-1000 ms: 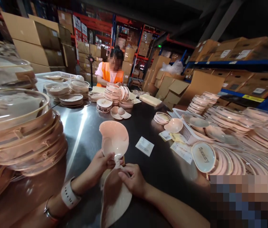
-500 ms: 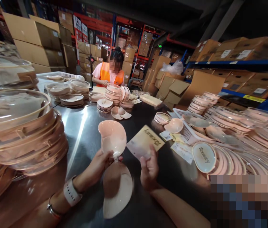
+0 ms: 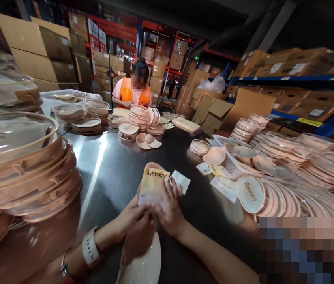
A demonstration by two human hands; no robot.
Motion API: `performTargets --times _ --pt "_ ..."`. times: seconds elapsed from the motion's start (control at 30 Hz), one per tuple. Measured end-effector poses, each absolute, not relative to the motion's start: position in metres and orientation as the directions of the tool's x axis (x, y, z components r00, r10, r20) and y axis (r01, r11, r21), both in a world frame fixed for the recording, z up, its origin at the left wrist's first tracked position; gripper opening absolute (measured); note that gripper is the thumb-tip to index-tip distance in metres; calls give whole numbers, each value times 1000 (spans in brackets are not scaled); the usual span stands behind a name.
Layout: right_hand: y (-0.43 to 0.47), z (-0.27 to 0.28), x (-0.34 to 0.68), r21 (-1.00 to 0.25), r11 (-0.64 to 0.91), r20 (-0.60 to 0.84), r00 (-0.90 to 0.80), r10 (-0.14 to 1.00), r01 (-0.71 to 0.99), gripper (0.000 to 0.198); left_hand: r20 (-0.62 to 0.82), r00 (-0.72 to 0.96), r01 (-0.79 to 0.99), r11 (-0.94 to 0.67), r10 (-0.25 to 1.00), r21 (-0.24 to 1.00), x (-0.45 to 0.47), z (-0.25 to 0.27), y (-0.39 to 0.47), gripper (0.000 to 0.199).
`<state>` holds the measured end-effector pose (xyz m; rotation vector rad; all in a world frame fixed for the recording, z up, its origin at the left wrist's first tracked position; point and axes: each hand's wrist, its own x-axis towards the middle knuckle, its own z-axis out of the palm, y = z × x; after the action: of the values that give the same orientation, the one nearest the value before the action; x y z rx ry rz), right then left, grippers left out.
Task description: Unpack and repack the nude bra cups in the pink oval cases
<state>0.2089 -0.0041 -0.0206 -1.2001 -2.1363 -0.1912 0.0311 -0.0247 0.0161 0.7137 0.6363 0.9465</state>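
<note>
In the head view, my left hand (image 3: pixel 136 217) is closed on a peach adhesive bra with two joined cups. Its pale lower cup (image 3: pixel 143 258) hangs toward me, and the upper cup (image 3: pixel 152 165) is mostly hidden. A yellowish printed card (image 3: pixel 153 185) marked "beauty" lies over the upper cup, its lower edge at my left fingers. My right hand (image 3: pixel 171 211) grips that card along its right side, thumb low and fingers across its face. Behind those fingers a white leaflet (image 3: pixel 182 181) sticks out; whether they hold it I cannot tell.
Tall stacks of clear-lidded cases (image 3: pixel 27 169) stand at the left. On the right are a white basket (image 3: pixel 229 159), more cases (image 3: pixel 251 193) and loose leaflets (image 3: pixel 223 188). A bra (image 3: pixel 148 141) lies farther back on the dark table (image 3: pixel 107 173). A co-worker in an orange vest (image 3: pixel 127 90) sits opposite.
My right hand has brought the printed card left, over the upper bra cup, turning it upright. A white leaflet now shows behind my right fingers. My left hand still holds the bra.
</note>
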Motion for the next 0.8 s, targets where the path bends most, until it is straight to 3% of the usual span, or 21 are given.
performTargets --times 0.17,0.27,0.37,0.43,0.47,0.5,0.57,0.63,0.7,0.77,0.8 --pt "-4 -30 210 -142 573 592 -395 703 807 86 -228 385 -476 404 894 781 34 11 -21 46" --pt "-5 -29 220 -38 686 672 -490 556 727 85 -223 375 -524 404 900 750 28 11 -14 39" --pt "-8 -25 223 54 854 565 -721 402 518 61 -302 386 -572 483 872 663 20 12 -6 35" --pt "-12 -21 217 -76 878 500 -743 444 473 27 -356 403 -565 536 843 627 17 11 -3 33" --pt "-12 -18 213 -198 850 512 -688 514 488 11 -371 398 -550 541 839 636 17 10 -3 31" --pt "-11 -14 210 -345 793 543 -583 605 502 12 -381 384 -530 539 841 655 17 9 -4 30" --pt "0 -1 211 -620 619 554 -290 781 482 36 -404 372 -473 545 836 692 20 7 -7 31" --pt "18 20 229 -749 436 502 -3 865 499 61 -432 378 -422 567 819 707 23 6 -10 32" --pt "37 44 268 -683 249 521 220 825 686 71 -443 384 -405 579 810 708 25 6 -11 31" --pt "48 66 319 -517 -89 572 421 704 851 74 -435 362 -408 560 825 721 25 7 -10 30" --pt "50 73 346 -466 -271 582 523 623 842 78 -423 350 -411 543 836 733 24 7 -9 31"
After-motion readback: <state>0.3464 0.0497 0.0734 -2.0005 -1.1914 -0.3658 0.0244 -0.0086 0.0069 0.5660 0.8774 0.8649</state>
